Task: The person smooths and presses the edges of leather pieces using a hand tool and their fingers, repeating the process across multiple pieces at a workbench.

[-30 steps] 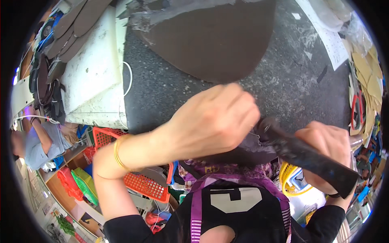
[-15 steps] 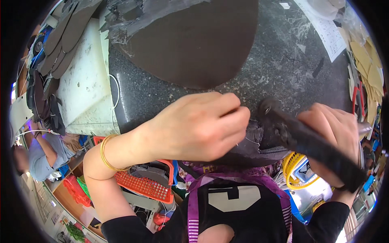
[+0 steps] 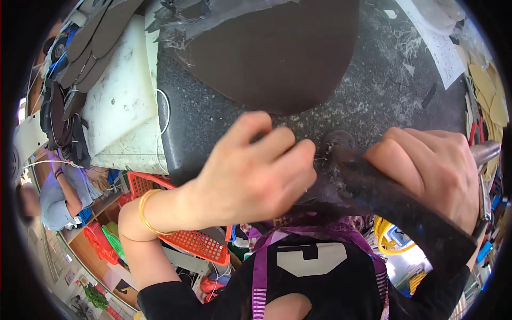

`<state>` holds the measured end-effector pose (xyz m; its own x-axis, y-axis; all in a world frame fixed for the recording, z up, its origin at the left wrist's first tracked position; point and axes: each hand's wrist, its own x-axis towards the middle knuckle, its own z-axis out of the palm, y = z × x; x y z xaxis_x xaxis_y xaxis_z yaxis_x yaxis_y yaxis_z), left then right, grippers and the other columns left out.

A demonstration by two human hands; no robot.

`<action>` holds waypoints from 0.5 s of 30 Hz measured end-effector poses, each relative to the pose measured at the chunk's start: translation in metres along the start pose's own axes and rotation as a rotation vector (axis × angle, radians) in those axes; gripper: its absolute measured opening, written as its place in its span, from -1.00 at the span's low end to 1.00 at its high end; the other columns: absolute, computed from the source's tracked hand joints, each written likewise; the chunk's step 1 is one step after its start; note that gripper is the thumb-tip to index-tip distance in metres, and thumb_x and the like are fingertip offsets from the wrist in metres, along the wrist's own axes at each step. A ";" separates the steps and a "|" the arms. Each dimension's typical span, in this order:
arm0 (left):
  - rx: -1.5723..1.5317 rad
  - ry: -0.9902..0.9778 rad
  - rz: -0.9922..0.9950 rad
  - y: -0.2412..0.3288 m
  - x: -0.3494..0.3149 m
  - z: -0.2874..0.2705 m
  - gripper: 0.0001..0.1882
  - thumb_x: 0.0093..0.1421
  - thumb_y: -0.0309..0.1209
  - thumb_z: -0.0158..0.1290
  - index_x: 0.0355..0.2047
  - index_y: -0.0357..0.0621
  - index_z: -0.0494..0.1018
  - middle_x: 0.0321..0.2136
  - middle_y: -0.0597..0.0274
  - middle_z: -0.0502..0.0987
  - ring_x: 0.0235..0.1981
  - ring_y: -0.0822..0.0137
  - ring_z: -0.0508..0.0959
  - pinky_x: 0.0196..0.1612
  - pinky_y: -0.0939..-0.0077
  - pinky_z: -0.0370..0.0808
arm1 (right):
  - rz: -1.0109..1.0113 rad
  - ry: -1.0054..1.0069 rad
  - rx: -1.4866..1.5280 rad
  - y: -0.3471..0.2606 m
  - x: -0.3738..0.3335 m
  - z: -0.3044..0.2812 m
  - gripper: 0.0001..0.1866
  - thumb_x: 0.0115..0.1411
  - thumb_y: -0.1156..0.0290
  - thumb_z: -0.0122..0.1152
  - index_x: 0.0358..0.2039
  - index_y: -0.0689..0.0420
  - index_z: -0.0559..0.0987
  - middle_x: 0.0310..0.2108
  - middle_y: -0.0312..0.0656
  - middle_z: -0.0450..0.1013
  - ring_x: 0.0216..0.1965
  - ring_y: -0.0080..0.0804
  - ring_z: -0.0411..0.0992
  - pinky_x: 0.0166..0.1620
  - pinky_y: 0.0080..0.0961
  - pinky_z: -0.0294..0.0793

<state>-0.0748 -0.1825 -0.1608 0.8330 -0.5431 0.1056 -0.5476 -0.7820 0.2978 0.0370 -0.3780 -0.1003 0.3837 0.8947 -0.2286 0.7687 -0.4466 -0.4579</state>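
My left hand [image 3: 261,170] is closed, fingers curled in a pinch beside the rounded end of a dark brown, leather-like strip [image 3: 394,189]. Whatever sits between those fingertips is hidden. To its right, my right hand [image 3: 432,170] is closed too. A rounded metal end of a tool [image 3: 486,153] sticks out past its outer side; the rest of the tool is concealed by the hand. The strip curves along the near side of the right hand and crosses in front of the wrist. Beyond both hands lies a large dark brown oval sheet [image 3: 272,58] on the speckled worktable [image 3: 205,114].
Stacked dark insole-shaped pieces [image 3: 101,42] are at the far left by a white board [image 3: 120,96]. An orange basket [image 3: 200,246] and a yellow basket [image 3: 385,237] sit below the table edge. Printed paper [image 3: 434,48] lies far right. Another person's arm [image 3: 69,194] shows at left.
My left hand has turned, its knuckles tipping upward. My right hand has risen slightly with the metal end. The dark strip has shifted, its rounded end nearer the left hand. The view has shifted a little.
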 end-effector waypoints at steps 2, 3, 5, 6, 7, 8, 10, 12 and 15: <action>0.027 0.112 -0.035 0.005 -0.001 0.010 -0.79 -0.12 -0.42 0.07 -0.38 -0.04 0.45 -0.40 0.38 0.44 -0.40 0.40 0.42 -0.26 0.45 0.30 | 0.041 -0.023 0.077 -0.001 -0.006 0.004 -0.80 -0.04 0.27 0.15 -0.56 0.11 0.39 -0.58 -0.20 0.34 -0.45 -0.22 0.42 -0.28 -0.38 0.29; -0.020 0.190 -0.042 -0.003 -0.003 0.019 -0.79 -0.12 -0.43 0.07 -0.39 -0.05 0.45 -0.41 0.37 0.44 -0.42 0.40 0.41 -0.27 0.45 0.30 | 0.057 -0.007 0.015 -0.001 -0.006 0.006 -0.81 -0.04 0.28 0.16 -0.55 0.11 0.40 -0.57 -0.21 0.35 -0.44 -0.21 0.42 -0.27 -0.37 0.29; -0.145 0.256 -0.073 -0.008 -0.008 0.023 -0.70 -0.11 -0.45 0.14 -0.29 -0.13 0.49 -0.37 0.33 0.52 -0.43 0.33 0.47 -0.26 0.41 0.34 | 0.112 -0.045 0.107 -0.004 -0.006 -0.002 -0.84 -0.04 0.34 0.17 -0.51 0.12 0.42 -0.55 -0.20 0.35 -0.41 -0.18 0.42 -0.26 -0.36 0.29; -0.142 0.258 -0.079 -0.008 -0.004 0.021 -0.70 -0.11 -0.45 0.14 -0.29 -0.13 0.49 -0.37 0.33 0.52 -0.43 0.33 0.47 -0.26 0.41 0.34 | 0.105 -0.047 0.106 -0.002 -0.006 -0.001 -0.84 -0.04 0.34 0.17 -0.51 0.12 0.42 -0.55 -0.20 0.35 -0.41 -0.18 0.42 -0.26 -0.36 0.29; -0.156 0.175 -0.113 -0.008 0.002 0.017 -0.71 -0.09 -0.45 0.16 -0.28 -0.12 0.49 -0.39 0.33 0.52 -0.45 0.33 0.48 -0.31 0.44 0.35 | 0.108 -0.049 0.089 0.002 -0.007 0.000 -0.84 -0.05 0.35 0.19 -0.50 0.12 0.43 -0.54 -0.19 0.36 -0.40 -0.17 0.42 -0.26 -0.37 0.29; -0.172 0.092 -0.144 -0.008 0.009 0.014 -0.71 -0.08 -0.45 0.19 -0.27 -0.12 0.48 -0.40 0.34 0.53 -0.46 0.33 0.48 -0.35 0.47 0.36 | 0.115 -0.050 0.072 0.004 -0.008 0.001 -0.84 -0.07 0.37 0.21 -0.49 0.12 0.43 -0.53 -0.19 0.37 -0.39 -0.17 0.43 -0.26 -0.38 0.29; -0.149 0.059 -0.115 -0.009 0.013 0.009 -0.71 -0.06 -0.44 0.20 -0.27 -0.11 0.48 -0.41 0.33 0.52 -0.46 0.33 0.48 -0.41 0.47 0.37 | 0.131 -0.080 0.060 -0.002 -0.011 -0.002 -0.83 -0.09 0.40 0.24 -0.48 0.12 0.45 -0.52 -0.18 0.38 -0.38 -0.17 0.43 -0.26 -0.38 0.29; -0.117 0.009 -0.103 -0.014 0.013 0.009 -0.71 -0.05 -0.43 0.22 -0.27 -0.11 0.48 -0.41 0.33 0.52 -0.46 0.33 0.48 -0.47 0.48 0.37 | 0.149 -0.042 0.045 0.000 -0.010 0.003 -0.83 -0.08 0.40 0.24 -0.48 0.13 0.44 -0.52 -0.17 0.37 -0.39 -0.17 0.43 -0.27 -0.38 0.29; -0.237 0.143 -0.197 -0.018 0.008 0.007 -0.69 -0.14 -0.48 0.19 -0.30 -0.12 0.49 -0.39 0.28 0.52 -0.44 0.30 0.49 -0.47 0.46 0.39 | 0.151 0.019 0.009 0.003 -0.011 0.011 -0.84 -0.07 0.40 0.23 -0.49 0.13 0.44 -0.54 -0.17 0.36 -0.40 -0.16 0.42 -0.27 -0.37 0.29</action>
<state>-0.0585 -0.1748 -0.1723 0.9327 -0.3273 0.1513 -0.3556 -0.7653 0.5366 0.0292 -0.3892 -0.1089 0.5044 0.8173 -0.2788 0.6968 -0.5759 -0.4276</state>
